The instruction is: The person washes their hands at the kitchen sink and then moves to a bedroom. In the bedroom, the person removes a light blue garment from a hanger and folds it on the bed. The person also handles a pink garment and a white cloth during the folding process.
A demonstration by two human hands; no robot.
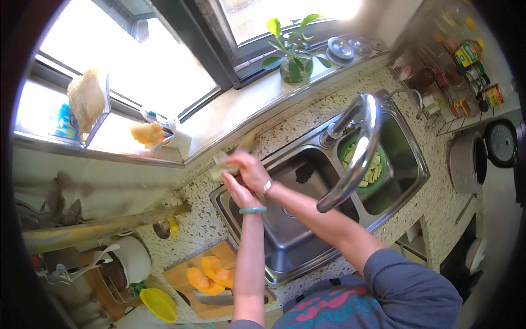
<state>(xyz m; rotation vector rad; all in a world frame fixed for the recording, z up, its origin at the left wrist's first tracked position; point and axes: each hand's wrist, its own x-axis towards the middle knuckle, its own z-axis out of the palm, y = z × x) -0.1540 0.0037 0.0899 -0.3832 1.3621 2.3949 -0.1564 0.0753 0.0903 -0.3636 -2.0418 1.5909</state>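
My left hand [238,191], with a pale green bangle at its wrist, and my right hand [251,171], with a light band at its wrist, are close together over the upper left corner of the sink [285,241]. A pale, crumpled, cloth-like thing [221,166] is at the fingertips of both hands. Motion smears it, so its exact kind does not show. The fingers of both hands are closed about it. Below my left forearm, orange wedges of pumpkin or melon [211,276] lie on a wooden cutting board [178,268] beside a knife blade [215,299].
A curved chrome faucet [368,143] arches over the sink. In the right basin stands a green colander [385,176] holding pale green cut pieces. A potted plant [296,68] is on the sill. A spice rack [466,112] stands right; a yellow bowl [159,305] lies lower left.
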